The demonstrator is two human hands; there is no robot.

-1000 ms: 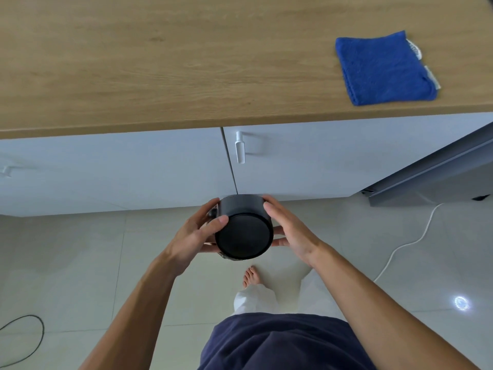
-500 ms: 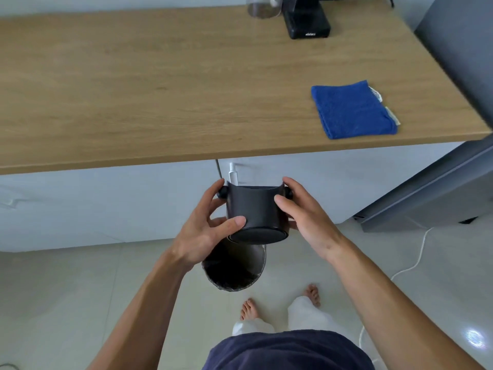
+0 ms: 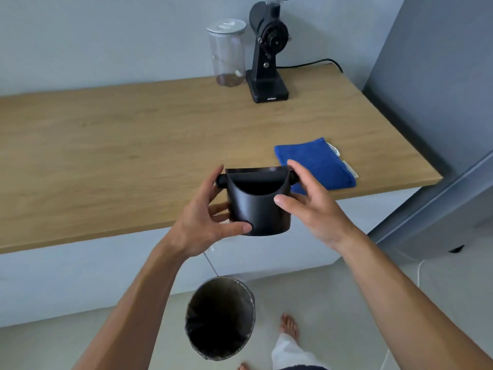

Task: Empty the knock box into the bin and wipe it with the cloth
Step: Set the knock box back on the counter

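Wide bare desk (image 3: pixel 106 145) lay open on the left; cloth (image 3: pixel 314 162) sat right, jar (image 3: pixel 227 53) and grinder (image 3: pixel 268 54) blocked the back edge.

Looked forward and down from head height, close over the countertop (image 3: pixel 106 145), bin (image 3: pixel 221 319) below.

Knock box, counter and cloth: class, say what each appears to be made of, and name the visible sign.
Knock box: probably matte black plastic; smooth, dull sheen, moulded curve.
Counter: wood or wood-look laminate; grain lines, satin finish.
Cloth: blue terry or microfibre; fuzzy nap, sewn tag.
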